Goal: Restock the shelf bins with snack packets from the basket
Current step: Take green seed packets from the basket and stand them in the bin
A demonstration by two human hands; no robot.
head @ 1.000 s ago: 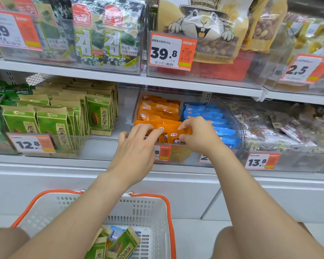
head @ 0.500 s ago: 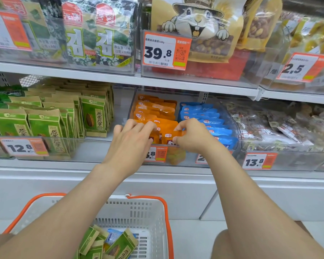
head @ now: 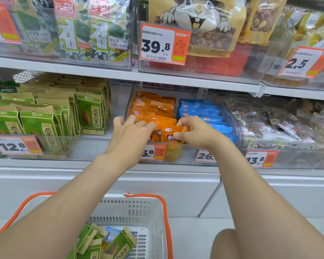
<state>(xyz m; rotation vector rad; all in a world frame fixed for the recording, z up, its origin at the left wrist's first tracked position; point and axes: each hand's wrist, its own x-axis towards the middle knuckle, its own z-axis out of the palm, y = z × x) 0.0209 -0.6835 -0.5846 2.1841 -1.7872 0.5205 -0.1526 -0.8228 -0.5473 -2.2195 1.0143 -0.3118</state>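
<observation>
Head view: 2 hands; right pinches 1 orange packet; left flat on it.

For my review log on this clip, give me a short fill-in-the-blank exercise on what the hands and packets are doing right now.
1. The right hand pinches a packet coloured ____.
2. Right of the orange packets in the same clear bin lie packets coloured ____.
3. The left hand rests its fingers on the ____ packets.
4. The basket below holds mostly ____ packets.

Missing words: orange; blue; orange; green
</observation>
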